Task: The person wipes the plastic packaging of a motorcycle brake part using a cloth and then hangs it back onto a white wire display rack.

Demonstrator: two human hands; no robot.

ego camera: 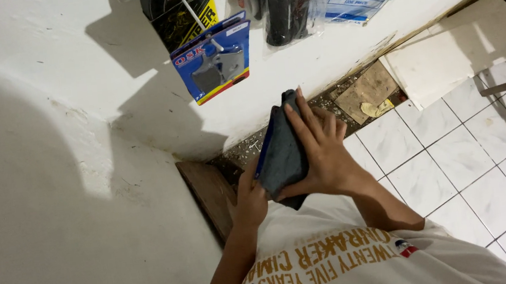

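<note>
At centre frame, I see both hands' fingers gripping a dark pouch (282,151): right hand (323,153) over it, left hand (251,198) beneath.

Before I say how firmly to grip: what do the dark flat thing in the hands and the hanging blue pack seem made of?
The dark flat thing looks matte grey-black, possibly rubber or fabric, with a blue edge; it is held between the left hand and right hand. The blue pack looks like printed card behind a glossy clear plastic blister, judging by its sheen.
</note>
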